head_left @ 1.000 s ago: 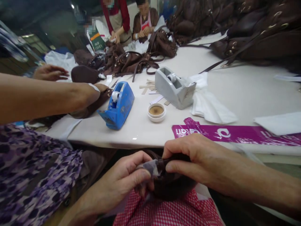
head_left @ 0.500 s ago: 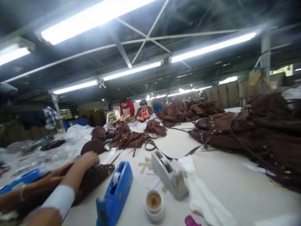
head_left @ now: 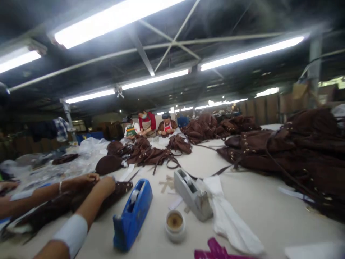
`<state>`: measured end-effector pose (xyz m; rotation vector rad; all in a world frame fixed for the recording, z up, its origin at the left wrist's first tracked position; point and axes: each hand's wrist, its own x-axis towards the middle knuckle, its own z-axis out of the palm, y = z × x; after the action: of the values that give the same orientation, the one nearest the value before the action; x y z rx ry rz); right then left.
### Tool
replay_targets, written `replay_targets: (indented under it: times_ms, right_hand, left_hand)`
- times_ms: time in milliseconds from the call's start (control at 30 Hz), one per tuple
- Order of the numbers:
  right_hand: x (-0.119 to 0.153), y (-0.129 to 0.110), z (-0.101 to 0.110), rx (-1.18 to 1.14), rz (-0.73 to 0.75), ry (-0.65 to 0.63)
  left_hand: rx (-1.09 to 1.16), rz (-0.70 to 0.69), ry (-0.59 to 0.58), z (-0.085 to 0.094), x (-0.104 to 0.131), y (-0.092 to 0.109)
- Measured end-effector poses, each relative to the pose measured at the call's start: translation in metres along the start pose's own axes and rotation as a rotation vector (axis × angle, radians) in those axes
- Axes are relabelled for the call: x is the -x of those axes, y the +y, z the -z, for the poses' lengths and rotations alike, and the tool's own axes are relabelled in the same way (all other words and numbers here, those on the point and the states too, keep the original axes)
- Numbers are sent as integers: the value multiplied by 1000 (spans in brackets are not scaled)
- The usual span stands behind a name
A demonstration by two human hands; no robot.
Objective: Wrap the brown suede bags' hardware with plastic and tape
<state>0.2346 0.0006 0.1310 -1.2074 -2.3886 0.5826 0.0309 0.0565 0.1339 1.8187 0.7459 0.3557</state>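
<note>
Brown bag (head_left: 123, 188) is under co-worker's hands (head_left: 104, 187), with blue tape dispenser (head_left: 134, 213) near them; wearer's own hands, I cannot tell their state.

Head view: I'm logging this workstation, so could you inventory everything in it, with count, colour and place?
Blue tape dispenser: one, blue, near front
Grey tape dispenser: one, grey, right of the blue
Tub: one, white, brown inside, between them, nearer
Cloth: white, right of grey dispenser, count unclear
Strips: several, beige, behind dispensers
Purple tape: purple, bottom edge
Brown bags: many, brown, right, centre, left
Clear plastic: heap, whitish, left
Table: one, off-white, beneath
Lights: several, white, overhead
People: three, mixed clothing, far end
Neighbour's forearms: two or more, left
Own hands: none in view
</note>
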Motion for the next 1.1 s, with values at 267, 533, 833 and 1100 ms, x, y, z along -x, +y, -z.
replay_targets:
  times_ms: [267, 533, 833, 1100]
  right_hand:
    - [30, -3, -44, -662, -216, -132]
    - [27, 2, -38, -629, -283, -198]
    - [17, 0, -48, -619, -305, -330]
    - [14, -9, -65, -491, -240, -263]
  left_hand:
    - [383, 300, -136, -63, 57, -37]
    - [591, 287, -124, -46, 49, -48]
    - [268, 438, -257, -25, 81, -41]
    - [257, 381, -180, -46, 79, -50]
